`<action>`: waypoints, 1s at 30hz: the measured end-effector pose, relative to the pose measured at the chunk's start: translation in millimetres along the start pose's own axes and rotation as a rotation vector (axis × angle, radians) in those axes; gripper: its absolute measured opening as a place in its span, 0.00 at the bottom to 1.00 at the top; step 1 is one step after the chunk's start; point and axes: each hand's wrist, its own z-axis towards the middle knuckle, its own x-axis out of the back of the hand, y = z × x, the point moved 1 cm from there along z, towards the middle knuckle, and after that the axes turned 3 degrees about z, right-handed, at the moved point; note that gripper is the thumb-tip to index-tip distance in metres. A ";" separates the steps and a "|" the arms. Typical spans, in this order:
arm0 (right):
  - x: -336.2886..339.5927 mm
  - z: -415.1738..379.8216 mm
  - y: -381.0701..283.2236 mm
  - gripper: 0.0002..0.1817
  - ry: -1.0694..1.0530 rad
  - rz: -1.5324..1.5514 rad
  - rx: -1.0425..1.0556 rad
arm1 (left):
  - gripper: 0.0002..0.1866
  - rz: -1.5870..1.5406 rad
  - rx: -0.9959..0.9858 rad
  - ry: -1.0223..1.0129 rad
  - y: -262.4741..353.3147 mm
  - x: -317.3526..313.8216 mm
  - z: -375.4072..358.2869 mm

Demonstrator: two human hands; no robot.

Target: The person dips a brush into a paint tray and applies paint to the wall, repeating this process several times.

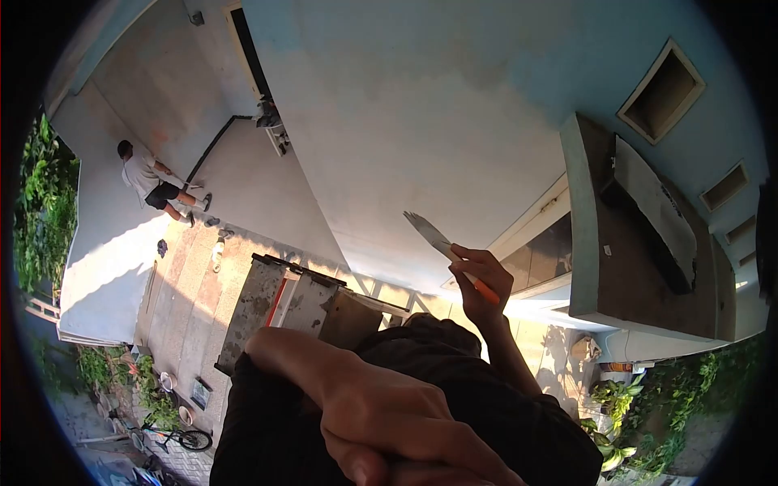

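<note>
My right hand (484, 283) is raised in front of the pale wall and grips a putty knife (433, 235) by its orange handle. The blade points up and left, and its tip looks jagged. My left hand (389, 425) is very close to the camera at the bottom middle, with its arm bent across my dark shirt. Its fingers are curled, and whatever they hold, if anything, is hidden. Below and left of me is a stained grey platform (243, 316) with dark metal edges. A white bar with a red edge (281, 300) lies on it.
A large wall (389, 121), white with light-blue areas, fills the middle. A concrete canopy (648, 300) juts out at right, near square wall openings (662, 91). Far below left, a person (150, 178) stands by another wall. A bicycle (182, 437) and plants stand at lower left.
</note>
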 end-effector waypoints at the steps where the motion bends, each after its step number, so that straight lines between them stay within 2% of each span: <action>1: -1.0 0.1 6.1 0.10 0.024 -0.016 -0.032 | 0.40 0.175 -0.020 -0.029 -5.4 5.1 -12.5; 3: 1.9 -2.7 12.1 0.10 0.062 -0.001 -0.092 | 0.36 0.501 -0.186 -0.068 -2.2 37.0 -13.7; 5: 9.1 -2.9 18.3 0.11 0.079 -0.022 -0.095 | 0.26 0.933 -0.285 0.099 -3.5 54.1 -14.7; 7: 14.5 -2.2 24.4 0.11 0.099 -0.016 -0.098 | 0.21 1.054 -0.176 0.222 -6.2 69.3 -21.8; 11: 27.1 -6.8 21.0 0.11 0.113 -0.012 -0.087 | 0.24 1.082 -0.082 0.241 -13.3 83.6 -16.2; 13: 30.8 -6.1 15.0 0.11 0.144 -0.022 -0.069 | 0.20 1.232 -0.117 0.148 -17.0 84.5 -5.6; 14: 32.6 -5.8 12.8 0.11 0.123 0.003 -0.055 | 0.20 1.203 -0.115 0.126 -18.5 85.8 -1.1; 17: 38.2 -8.2 7.9 0.12 0.116 0.048 -0.059 | 0.15 1.297 -0.111 0.115 -22.9 92.6 7.2; 18: 40.0 -9.6 6.2 0.12 0.120 0.056 -0.062 | 0.06 1.299 -0.076 0.096 -22.1 94.9 8.4; 19: 43.5 -10.4 3.8 0.12 0.123 0.063 -0.065 | 0.06 1.302 -0.043 0.075 -20.6 97.4 11.0; 21: 55.2 -9.8 -11.7 0.14 0.118 0.012 -0.045 | 0.07 1.332 -0.048 0.042 -17.8 98.1 23.5; 23: 63.0 -8.8 -30.0 0.14 0.066 -0.041 0.066 | 0.06 1.320 -0.113 0.003 -14.6 104.2 33.0; 30: 113.8 -12.1 -89.6 0.14 0.102 0.011 0.206 | 0.05 1.225 -0.217 -0.049 -15.9 108.3 57.7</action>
